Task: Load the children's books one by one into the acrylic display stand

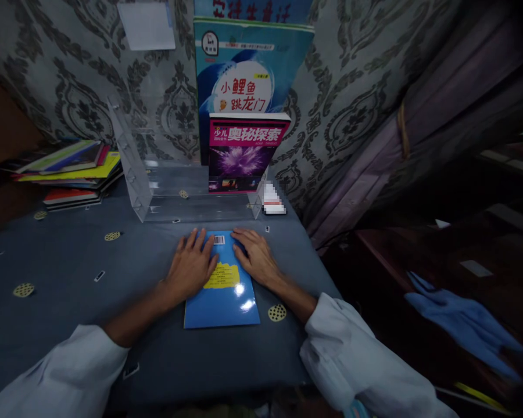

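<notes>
A blue book [222, 310] with a yellow patch and a barcode lies flat on the table in front of me, its barcode end away from me. My left hand [192, 262] rests flat over its left edge, fingers stretched out. On its far right edge lies my right hand [255, 254], fingers extended and slightly bent. Neither hand grips the book. Just beyond it stands a clear acrylic book rack [169, 207]. Upright at the rack's right side are a magenta book [239, 159] in front and a teal book [248, 49] behind, with another blue book [253, 8] at the back.
A stack of books and magazines [76, 174] sits left of the rack. A small pixelated item [272, 198] is by the rack's right foot. The patterned wall covering [157, 87] rises behind, with a curtain [357, 168] at right. Blue cloth [462, 322] lies beyond the table's right edge.
</notes>
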